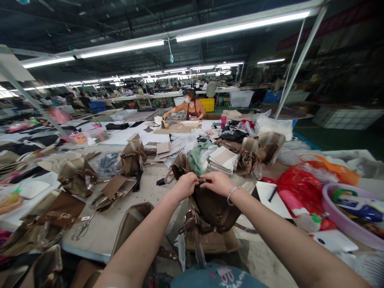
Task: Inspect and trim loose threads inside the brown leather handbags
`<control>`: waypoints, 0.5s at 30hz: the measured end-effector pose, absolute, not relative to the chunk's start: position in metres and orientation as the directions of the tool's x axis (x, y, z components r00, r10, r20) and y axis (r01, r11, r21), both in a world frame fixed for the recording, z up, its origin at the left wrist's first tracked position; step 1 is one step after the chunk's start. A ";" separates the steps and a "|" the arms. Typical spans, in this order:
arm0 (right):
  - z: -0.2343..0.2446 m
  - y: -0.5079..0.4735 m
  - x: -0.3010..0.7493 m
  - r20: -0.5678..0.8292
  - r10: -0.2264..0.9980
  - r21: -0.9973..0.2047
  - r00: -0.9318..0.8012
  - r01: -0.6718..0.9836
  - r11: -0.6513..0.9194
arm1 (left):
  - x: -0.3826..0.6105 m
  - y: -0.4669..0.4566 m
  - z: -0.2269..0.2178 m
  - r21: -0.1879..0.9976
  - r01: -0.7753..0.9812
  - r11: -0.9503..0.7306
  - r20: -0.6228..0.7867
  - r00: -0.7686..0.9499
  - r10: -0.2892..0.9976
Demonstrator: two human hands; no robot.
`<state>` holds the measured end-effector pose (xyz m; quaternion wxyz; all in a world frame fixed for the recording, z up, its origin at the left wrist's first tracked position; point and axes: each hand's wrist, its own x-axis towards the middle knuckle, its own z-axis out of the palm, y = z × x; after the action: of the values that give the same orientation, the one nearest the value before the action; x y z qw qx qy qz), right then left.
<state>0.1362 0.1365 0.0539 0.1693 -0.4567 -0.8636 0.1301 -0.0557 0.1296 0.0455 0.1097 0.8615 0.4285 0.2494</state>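
just beyond the bag (213, 209), pale panels (223, 155)

The middle near bag (217, 210) is dark brown, shading to a lighter tan-brown low down. The garment (190, 278) at the near edge is blue-green with a pink and white print. At right, the basin (328, 204) is lilac, the packet (366, 209) in it blue and white, the plastic bag (300, 180) red, the bottle cap (316, 218) green. Farther off, the cloth (197, 154) is sage green, the crate (209, 105) yellow, the co-worker's shirt (181, 107) rust orange, the apron (192, 110) dark brown with white lettering.
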 end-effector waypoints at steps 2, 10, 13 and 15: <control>0.054 0.138 0.129 0.178 0.817 -0.319 -0.549 0.753 0.575 | -0.057 0.130 0.045 0.403 0.684 -0.608 0.341 0.505 0.793; 0.049 0.140 0.124 0.204 0.792 -0.202 -0.576 0.766 0.610 | -0.067 0.127 0.038 0.606 0.512 -0.609 0.406 0.459 0.790; 0.051 0.141 0.125 0.203 0.805 -0.206 -0.558 0.779 0.592 | -0.071 0.126 0.031 0.772 0.375 -0.514 0.380 0.377 0.845; 0.051 0.142 0.125 0.201 0.808 -0.206 -0.553 0.783 0.587 | -0.071 0.128 0.027 0.854 0.301 -0.424 0.318 0.343 0.884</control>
<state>0.1253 0.1418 0.0514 0.1380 -0.4519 -0.8801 0.0463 -0.0714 0.1277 0.0272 0.3562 0.7380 0.4013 0.4092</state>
